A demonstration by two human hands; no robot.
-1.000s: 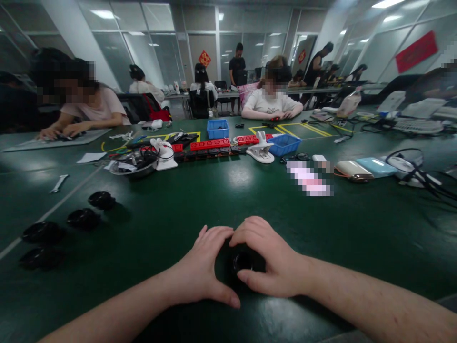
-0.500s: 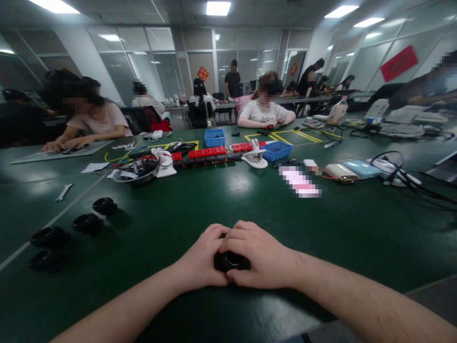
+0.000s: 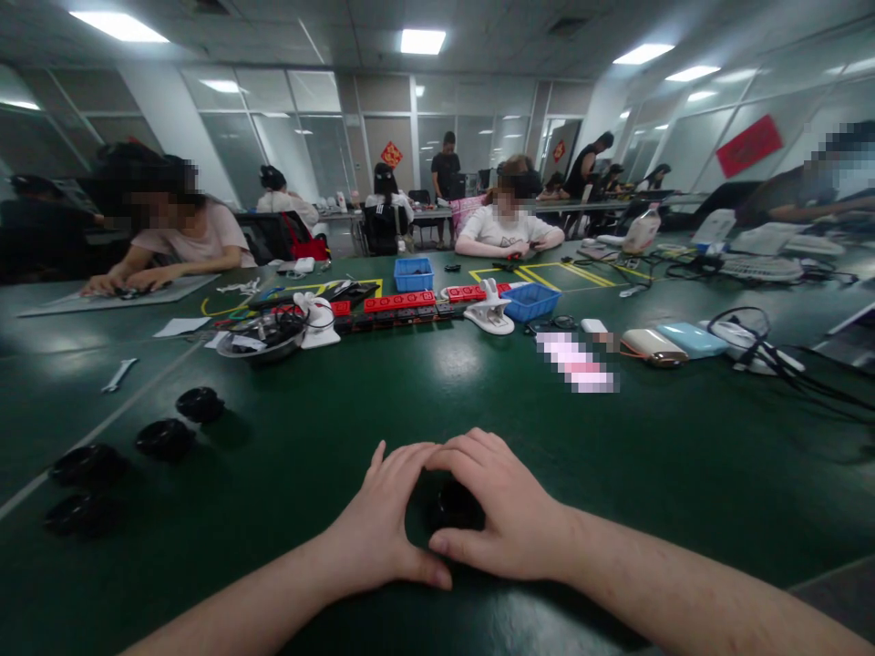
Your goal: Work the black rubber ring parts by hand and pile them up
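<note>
Glossy black, one part (image 3: 457,506) appears to rest on the green surface (image 3: 410,392), close to its near edge. Right hand (image 3: 509,506): fingers and thumb arched about the part; from where I stand, whether they press on it cannot be told. Left hand (image 3: 375,515): holding nothing, thumb spread clear of the part, fingertips seeming to meet the right hand's. For good control, the left fingers would best close low on the part's side and steady it against the surface, keeping it level for the right.
</note>
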